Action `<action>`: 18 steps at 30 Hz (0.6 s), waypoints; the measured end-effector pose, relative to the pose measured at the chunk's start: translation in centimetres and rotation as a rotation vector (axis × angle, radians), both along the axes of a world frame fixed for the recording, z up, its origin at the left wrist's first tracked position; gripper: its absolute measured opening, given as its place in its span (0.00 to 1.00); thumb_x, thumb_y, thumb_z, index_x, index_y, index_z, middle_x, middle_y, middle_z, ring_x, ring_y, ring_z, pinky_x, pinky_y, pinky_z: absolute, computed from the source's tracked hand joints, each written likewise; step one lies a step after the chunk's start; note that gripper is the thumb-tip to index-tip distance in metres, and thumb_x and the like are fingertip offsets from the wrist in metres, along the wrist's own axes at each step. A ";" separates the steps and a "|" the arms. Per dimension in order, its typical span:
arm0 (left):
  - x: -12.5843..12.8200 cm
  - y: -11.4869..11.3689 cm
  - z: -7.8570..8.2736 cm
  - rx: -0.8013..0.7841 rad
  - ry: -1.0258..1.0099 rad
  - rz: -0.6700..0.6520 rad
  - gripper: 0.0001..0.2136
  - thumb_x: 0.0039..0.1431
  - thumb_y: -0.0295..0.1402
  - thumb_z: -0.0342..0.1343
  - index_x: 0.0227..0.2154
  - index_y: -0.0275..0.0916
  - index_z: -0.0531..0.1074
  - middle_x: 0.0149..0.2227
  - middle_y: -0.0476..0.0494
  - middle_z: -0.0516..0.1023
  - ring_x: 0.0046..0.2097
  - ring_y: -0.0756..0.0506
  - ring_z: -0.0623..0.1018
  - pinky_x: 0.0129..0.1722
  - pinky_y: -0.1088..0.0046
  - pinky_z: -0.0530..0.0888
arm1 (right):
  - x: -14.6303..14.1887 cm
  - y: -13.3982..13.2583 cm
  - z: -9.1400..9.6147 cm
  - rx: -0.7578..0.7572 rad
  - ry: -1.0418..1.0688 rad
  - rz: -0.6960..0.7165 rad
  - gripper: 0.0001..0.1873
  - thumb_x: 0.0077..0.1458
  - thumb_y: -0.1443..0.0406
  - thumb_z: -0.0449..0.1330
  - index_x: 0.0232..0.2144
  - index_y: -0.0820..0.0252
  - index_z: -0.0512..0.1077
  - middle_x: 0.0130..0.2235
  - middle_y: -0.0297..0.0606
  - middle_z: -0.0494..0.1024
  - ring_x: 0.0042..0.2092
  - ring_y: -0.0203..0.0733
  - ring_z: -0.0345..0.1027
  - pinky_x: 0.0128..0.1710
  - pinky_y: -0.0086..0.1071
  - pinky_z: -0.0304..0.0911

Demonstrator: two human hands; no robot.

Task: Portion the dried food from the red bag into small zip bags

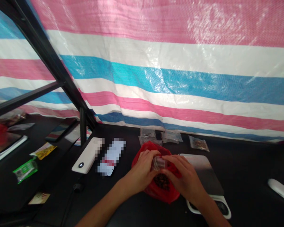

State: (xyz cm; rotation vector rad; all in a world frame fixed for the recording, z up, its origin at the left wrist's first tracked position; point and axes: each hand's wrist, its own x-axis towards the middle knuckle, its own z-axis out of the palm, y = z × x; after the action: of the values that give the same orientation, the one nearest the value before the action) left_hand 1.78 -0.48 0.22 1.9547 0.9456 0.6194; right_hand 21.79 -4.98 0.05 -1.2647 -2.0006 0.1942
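Observation:
My left hand (pixel 144 165) and my right hand (pixel 186 176) close their fingers on a small clear plastic piece (pixel 159 162). Blur and the fingers keep me from telling whether it is a bag or a cup. Right beneath is an open red plastic bag (pixel 171 195), with small dark brown bits (pixel 162 182) in it. A flat scale (pixel 207 176) with a white frame lies by my right hand, partly covered by that wrist.
Small clear bags (pixel 171 137) lie behind the red bag, and one bag (pixel 198 143) holds brown bits. To the left are a white power bank (pixel 88 155), a phone (pixel 111 157) and green (pixel 26 170) and yellow packets (pixel 44 151). A white object (pixel 280 189) is far right. Black frame bars (pixel 52 66) rise left.

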 end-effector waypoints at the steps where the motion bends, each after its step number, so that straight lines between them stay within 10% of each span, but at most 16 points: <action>1: 0.0 0.0 0.0 0.009 -0.001 -0.006 0.18 0.63 0.29 0.58 0.55 0.41 0.65 0.56 0.39 0.72 0.58 0.40 0.70 0.61 0.57 0.66 | 0.0 0.0 -0.1 0.002 -0.007 0.003 0.14 0.63 0.62 0.62 0.51 0.53 0.73 0.45 0.41 0.81 0.45 0.47 0.76 0.46 0.41 0.74; 18: -0.3 -0.1 0.3 0.033 -0.085 -0.020 0.21 0.62 0.26 0.59 0.57 0.43 0.65 0.57 0.42 0.72 0.58 0.42 0.70 0.61 0.61 0.66 | 0.7 -0.1 0.3 0.154 0.032 0.050 0.19 0.65 0.68 0.56 0.57 0.51 0.71 0.50 0.44 0.79 0.49 0.46 0.76 0.48 0.40 0.75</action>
State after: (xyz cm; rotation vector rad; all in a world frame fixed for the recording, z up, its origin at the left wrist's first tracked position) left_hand 1.50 -0.60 0.52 1.9487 0.8678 0.7052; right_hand 22.48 -5.07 0.37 -1.1086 -1.9811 0.0824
